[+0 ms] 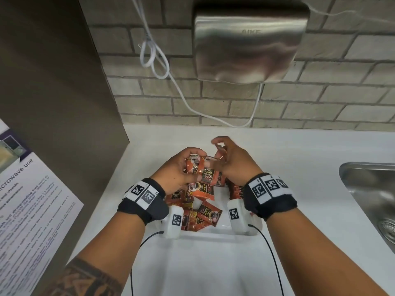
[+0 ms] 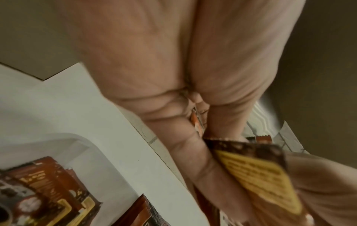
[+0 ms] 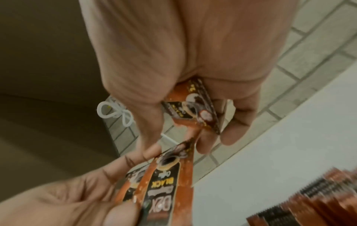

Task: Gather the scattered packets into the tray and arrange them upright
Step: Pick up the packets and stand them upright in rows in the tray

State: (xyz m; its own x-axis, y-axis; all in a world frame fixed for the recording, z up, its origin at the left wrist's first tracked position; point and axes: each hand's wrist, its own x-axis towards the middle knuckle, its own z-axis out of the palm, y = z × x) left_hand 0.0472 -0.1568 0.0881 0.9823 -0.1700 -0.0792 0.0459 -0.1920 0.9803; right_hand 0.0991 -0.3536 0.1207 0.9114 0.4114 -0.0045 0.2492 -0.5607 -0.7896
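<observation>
Both forearms reach up from the bottom of the head view and meet at the centre of the frame, above the white tray. The left hand sits left of centre, its fingers and thumb curled round a small stack of orange and black packets held on edge; in the left wrist view the yellow-panelled back of one of the packets lies against its fingers. The right hand is just right of it, wrist bent. In the right wrist view it pinches a single packet between thumb and fingers, just above the top edge of the stack, with the index finger lifted free at the top.

Below the hands, in the lower centre of the head view, more loose packets lie jumbled flat and tilted inside the tray. The tray stands on the white counter, with a steel sink at the right edge.
</observation>
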